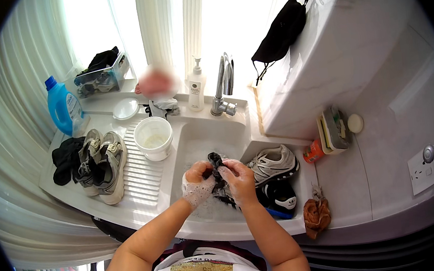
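Above the soapy water in the white sink [172,184], both hands grip a dark, wet piece of cloth [214,161]. Suds cover my left hand [197,183], its fingers closed on the cloth's left side. My right hand [238,180], also foamy, pinches the same cloth from the right. The cloth's lower part hangs between the hands toward the water, and its exact kind does not show. Right of my right hand, a grey-and-white sneaker [274,162] and a black shoe with a white heel [278,195] lie on the sink's right ledge.
Left of the basin stand a white tub [153,136], a pair of grey sneakers [108,169] and black cloth [68,160]. Behind are a blue detergent bottle [63,106], a pump bottle [197,88] and the faucet [223,90]. Brown fabric [316,214] hangs over the right edge.
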`<state>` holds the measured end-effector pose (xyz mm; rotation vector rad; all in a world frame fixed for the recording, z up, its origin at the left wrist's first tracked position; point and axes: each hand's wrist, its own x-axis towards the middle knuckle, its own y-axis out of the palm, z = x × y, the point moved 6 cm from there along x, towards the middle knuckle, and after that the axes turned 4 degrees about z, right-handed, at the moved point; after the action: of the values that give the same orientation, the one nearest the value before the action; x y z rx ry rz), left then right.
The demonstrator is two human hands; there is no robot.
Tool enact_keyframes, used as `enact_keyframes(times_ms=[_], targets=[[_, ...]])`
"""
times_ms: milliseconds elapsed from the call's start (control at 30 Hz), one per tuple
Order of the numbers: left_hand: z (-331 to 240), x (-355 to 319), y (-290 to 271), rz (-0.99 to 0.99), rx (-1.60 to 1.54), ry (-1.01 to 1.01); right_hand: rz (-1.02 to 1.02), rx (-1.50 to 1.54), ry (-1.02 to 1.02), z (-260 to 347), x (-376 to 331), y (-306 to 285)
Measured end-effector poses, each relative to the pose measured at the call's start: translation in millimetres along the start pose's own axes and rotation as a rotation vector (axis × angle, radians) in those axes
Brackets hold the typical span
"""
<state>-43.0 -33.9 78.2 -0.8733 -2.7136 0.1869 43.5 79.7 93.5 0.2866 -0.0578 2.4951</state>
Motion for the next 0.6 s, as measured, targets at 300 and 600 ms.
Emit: enact_keyframes(times_ms=[300,600], targets=[[11,4,-4,0.035,-1.032,-0.42,-0.195,0.481,0.352,-3,0,-18],[-8,3,-3,0.088,-0.722,-0.267,-0.116,0.334,0.247,11,-5,-3]])
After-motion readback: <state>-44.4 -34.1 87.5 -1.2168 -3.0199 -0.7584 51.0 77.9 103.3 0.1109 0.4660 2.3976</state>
